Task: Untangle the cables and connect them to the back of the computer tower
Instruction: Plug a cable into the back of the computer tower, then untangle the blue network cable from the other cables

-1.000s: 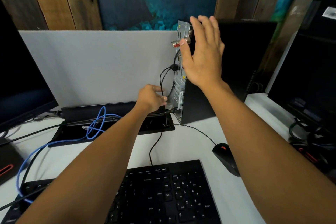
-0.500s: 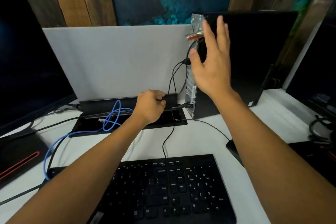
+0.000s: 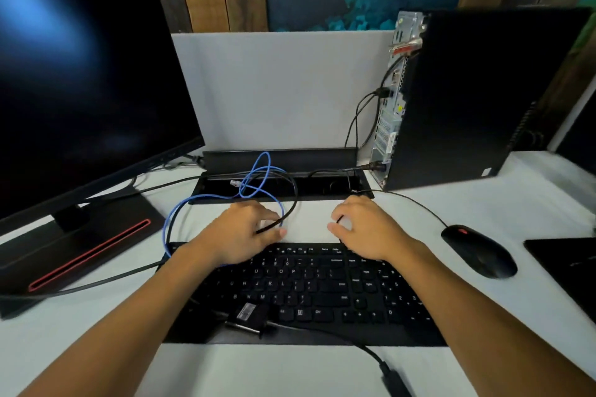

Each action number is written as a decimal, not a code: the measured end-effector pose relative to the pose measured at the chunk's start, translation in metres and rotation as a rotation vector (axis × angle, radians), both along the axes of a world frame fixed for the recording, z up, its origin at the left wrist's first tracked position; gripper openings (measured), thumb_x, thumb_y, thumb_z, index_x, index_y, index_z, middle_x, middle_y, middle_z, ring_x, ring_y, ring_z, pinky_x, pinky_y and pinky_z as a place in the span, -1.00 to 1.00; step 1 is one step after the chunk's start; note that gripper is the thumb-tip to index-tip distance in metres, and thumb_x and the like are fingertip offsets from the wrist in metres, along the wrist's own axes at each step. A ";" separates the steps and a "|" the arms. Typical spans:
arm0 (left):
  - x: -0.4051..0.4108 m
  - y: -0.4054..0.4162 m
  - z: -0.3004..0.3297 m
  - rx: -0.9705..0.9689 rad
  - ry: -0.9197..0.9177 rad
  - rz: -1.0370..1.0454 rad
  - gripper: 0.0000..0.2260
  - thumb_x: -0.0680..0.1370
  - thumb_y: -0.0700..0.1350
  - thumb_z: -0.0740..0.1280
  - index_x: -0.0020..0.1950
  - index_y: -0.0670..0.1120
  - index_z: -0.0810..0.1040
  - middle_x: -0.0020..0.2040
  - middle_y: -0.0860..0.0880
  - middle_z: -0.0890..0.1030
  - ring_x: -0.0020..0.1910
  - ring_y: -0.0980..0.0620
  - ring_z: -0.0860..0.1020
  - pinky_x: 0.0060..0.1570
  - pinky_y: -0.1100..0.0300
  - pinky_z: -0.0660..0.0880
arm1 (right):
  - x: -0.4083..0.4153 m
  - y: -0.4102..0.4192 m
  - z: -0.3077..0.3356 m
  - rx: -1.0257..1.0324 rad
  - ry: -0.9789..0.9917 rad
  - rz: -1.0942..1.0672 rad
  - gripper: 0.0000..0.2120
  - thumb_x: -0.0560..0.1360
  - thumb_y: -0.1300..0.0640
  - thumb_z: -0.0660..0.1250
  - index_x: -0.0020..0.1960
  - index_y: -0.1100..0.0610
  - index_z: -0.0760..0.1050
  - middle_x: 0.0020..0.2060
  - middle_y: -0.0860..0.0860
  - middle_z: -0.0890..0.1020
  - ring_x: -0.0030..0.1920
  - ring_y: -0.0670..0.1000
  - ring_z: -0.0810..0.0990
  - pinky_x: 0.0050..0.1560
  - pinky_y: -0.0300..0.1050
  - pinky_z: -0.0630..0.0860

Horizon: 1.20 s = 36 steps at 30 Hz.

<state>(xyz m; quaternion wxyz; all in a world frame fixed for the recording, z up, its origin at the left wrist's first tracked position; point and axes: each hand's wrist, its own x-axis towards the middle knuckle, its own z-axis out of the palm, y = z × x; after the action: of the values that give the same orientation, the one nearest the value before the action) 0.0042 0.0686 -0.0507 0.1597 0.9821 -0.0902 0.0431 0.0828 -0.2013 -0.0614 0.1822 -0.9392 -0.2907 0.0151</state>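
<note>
The black computer tower (image 3: pixel 467 97) stands at the back right, its metal rear panel (image 3: pixel 392 113) facing left. Two black cables are plugged into the panel, one at mid height (image 3: pixel 383 93) and one near the bottom (image 3: pixel 374 167). A blue network cable (image 3: pixel 258 177) lies looped over the desk's cable recess, its clear plug (image 3: pixel 234 184) loose. My left hand (image 3: pixel 245 232) rests behind the keyboard, fingers closed on a looping black cable (image 3: pixel 294 203). My right hand (image 3: pixel 364 229) pinches a thin black cable (image 3: pixel 338 220) that drops toward the keyboard.
A black keyboard (image 3: pixel 322 287) lies under my wrists, with a labelled black connector (image 3: pixel 248 313) on its near edge. A mouse (image 3: pixel 477 251) sits to the right, its cord running back to the tower. A large monitor (image 3: pixel 80 74) fills the left. The open cable recess (image 3: pixel 322 185) runs along the grey divider.
Both hands have left the tower and come down to the desk behind the keyboard. The left hand let go of the lower plug, which now sits in the panel. The view swung left.
</note>
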 end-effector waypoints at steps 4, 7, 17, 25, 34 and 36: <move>0.002 0.003 -0.002 0.024 0.002 0.035 -0.82 0.53 0.08 0.33 -0.13 0.01 0.63 -0.18 0.05 0.63 -0.13 -0.01 0.57 -0.04 0.05 0.54 | -0.006 0.024 0.017 -0.145 -0.076 -0.083 -0.63 0.61 -0.16 0.29 0.34 -0.03 0.53 0.28 0.00 0.51 0.33 0.10 0.41 0.36 0.09 0.34; -0.001 -0.006 -0.003 -0.001 -0.067 0.069 -0.86 0.59 -0.03 0.32 -0.16 0.01 0.56 -0.21 0.06 0.62 -0.16 -0.04 0.54 -0.03 -0.02 0.52 | -0.017 0.048 0.022 0.122 0.004 0.050 -0.50 0.59 -0.08 0.36 0.50 -0.05 0.40 0.37 -0.02 0.42 0.38 0.06 0.39 0.43 0.05 0.35; -0.016 0.010 0.001 -0.203 -0.097 0.064 -0.86 0.63 0.07 0.34 0.00 0.09 0.67 -0.23 0.11 0.62 -0.23 0.14 0.52 -0.03 0.14 0.48 | -0.015 0.078 0.023 0.034 0.219 0.035 -0.77 0.51 0.24 0.28 0.01 0.00 0.65 -0.02 0.00 0.65 -0.04 0.02 0.63 -0.01 -0.11 0.58; -0.017 0.037 0.018 0.281 -0.263 0.622 -0.73 0.60 0.04 0.30 0.24 -0.03 0.58 0.24 -0.15 0.50 0.25 -0.26 0.38 0.16 -0.13 0.37 | -0.005 0.092 0.026 0.099 0.269 -0.014 -0.91 0.42 -0.08 0.56 -0.11 -0.12 0.73 -0.18 -0.18 0.72 0.04 -0.09 0.63 0.21 0.00 0.52; -0.013 0.057 0.028 -0.620 -0.395 0.606 -0.81 0.68 -0.14 0.16 0.01 -0.11 0.56 -0.21 -0.02 0.58 -0.26 0.03 0.50 -0.23 0.18 0.27 | -0.006 0.121 0.030 -0.063 0.270 -0.106 -0.63 0.37 0.01 0.57 0.10 -0.10 0.50 0.07 -0.03 0.60 0.14 0.08 0.56 0.25 0.08 0.46; -0.011 0.055 0.045 -0.895 -0.521 0.508 -0.81 0.65 -0.11 0.18 -0.08 -0.02 0.56 -0.29 0.06 0.51 -0.34 0.08 0.43 -0.24 0.12 0.31 | -0.004 0.118 0.027 0.071 0.303 -0.141 -0.68 0.36 0.17 0.53 0.02 -0.07 0.51 0.01 0.01 0.64 0.03 0.10 0.64 0.14 0.07 0.60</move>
<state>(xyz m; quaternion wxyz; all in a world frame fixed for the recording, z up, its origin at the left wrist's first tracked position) -0.0072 0.1233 -0.0057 0.5168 0.7667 0.1389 0.3547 0.0785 -0.0831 -0.0344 0.2577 -0.9372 -0.1936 0.1332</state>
